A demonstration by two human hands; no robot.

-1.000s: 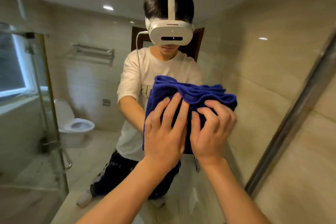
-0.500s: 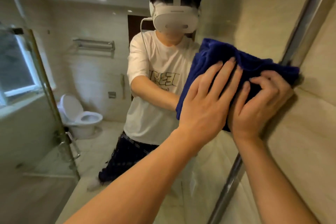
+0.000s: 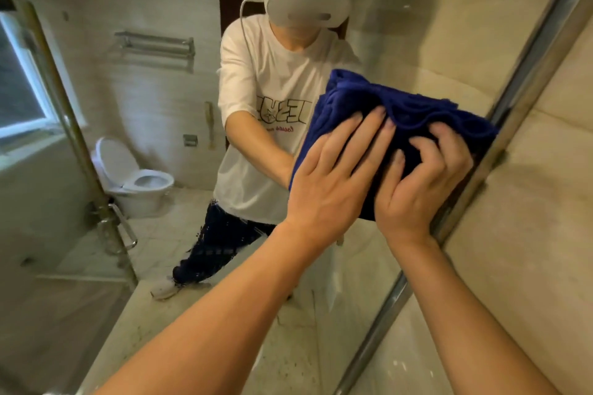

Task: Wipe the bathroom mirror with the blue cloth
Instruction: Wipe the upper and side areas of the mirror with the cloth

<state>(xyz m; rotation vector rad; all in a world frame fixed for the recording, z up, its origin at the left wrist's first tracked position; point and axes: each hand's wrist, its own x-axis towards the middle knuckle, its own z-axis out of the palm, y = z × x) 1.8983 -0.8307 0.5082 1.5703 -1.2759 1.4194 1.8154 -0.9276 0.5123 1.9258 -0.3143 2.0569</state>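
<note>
A bunched blue cloth [image 3: 382,99] lies flat against the bathroom mirror [image 3: 160,90], close to the mirror's metal right edge [image 3: 526,51]. My left hand [image 3: 333,183] presses on the cloth with straight fingers. My right hand [image 3: 420,183] sits beside it, fingers curled into the cloth's folds and gripping it. Both forearms reach up from the bottom of the view. The mirror shows a person in a white T-shirt and a white headset.
Beige tiled wall [image 3: 529,250] runs to the right of the mirror's frame. Reflected in the glass are a toilet [image 3: 134,176], a glass shower door with a brass post [image 3: 73,138], a towel rack [image 3: 157,45] and a window [image 3: 19,90].
Both hands have carried the cloth from the mirror's middle over to its right edge, then a little downward. The view has swung right and closer to the glass.
</note>
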